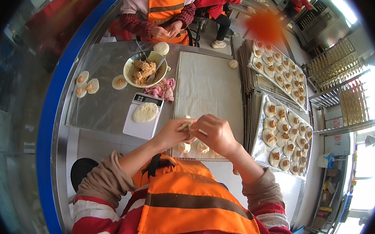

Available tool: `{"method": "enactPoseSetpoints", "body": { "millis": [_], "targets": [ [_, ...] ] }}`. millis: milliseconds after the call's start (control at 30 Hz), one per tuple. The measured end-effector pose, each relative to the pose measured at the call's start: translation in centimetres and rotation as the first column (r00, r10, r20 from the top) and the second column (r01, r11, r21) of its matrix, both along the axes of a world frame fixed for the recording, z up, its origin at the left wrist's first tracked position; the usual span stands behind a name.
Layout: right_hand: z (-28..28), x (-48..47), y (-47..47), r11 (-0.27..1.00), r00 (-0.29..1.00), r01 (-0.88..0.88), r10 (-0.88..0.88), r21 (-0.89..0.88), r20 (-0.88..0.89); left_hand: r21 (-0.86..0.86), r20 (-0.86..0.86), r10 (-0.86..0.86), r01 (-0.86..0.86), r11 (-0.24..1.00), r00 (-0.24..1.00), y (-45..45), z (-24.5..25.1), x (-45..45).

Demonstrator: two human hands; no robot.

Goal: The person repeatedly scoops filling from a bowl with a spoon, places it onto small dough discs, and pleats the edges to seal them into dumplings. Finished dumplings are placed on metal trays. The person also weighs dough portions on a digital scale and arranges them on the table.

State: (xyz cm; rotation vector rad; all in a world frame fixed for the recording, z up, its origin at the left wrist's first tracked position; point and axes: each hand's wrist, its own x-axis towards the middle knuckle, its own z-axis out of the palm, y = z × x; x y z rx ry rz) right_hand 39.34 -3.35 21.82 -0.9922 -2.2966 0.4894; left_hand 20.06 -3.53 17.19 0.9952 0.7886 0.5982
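Note:
My left hand (pixel 172 131) cups a small piece of dough (pixel 185 127), its edge gathered upward. The fingers of my right hand (pixel 213 131) pinch that edge; part of the dough is hidden behind them. Below my hands, pleated buns (pixel 202 147) sit at the near end of a cloth-lined tray (pixel 207 79). To the left, a flat dough round (pixel 145 112) lies on a white digital scale (pixel 139 129). Beyond it stands a bowl (pixel 128 73) of chunky filling (pixel 144 71) with a fork (pixel 155 70) in it.
Right of the tray, stacked trays bear foil-lined sheets (pixel 260 157) of dough rounds topped with filling. A pink cloth (pixel 161 90) lies by the bowl. Several topped rounds (pixel 92 86) rest at the metal table's (pixel 107 106) left. Across it, a co-worker's hands (pixel 167 31) hold something small.

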Motion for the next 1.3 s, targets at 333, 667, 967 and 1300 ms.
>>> {"method": "enactPoseSetpoints", "body": {
  "millis": [333,667,967,1300],
  "targets": [
    [0.8,0.1,0.2,0.967,0.972,-0.167,0.129,0.192,0.195,-0.028,-0.042,-0.031,0.03,0.999,0.999,1.0,1.5,0.1],
    [0.9,1.0,1.2,0.824,0.969,0.12,-0.219,-0.554,-0.116,-0.031,0.114,0.019,-0.015,0.999,0.993,0.6,2.1,-0.6],
    [0.6,0.3,0.1,1.0,0.998,-0.021,0.022,0.021,-0.053,-0.057,0.161,0.186,-0.179,0.982,0.969,-0.8,-0.1,0.2],
    [0.1,-0.1,-0.2,0.986,0.996,0.043,-0.054,-0.161,-0.065,0.004,-0.074,-0.02,0.021,1.0,0.997,-0.2,-0.4,-0.4]
  ]
}}
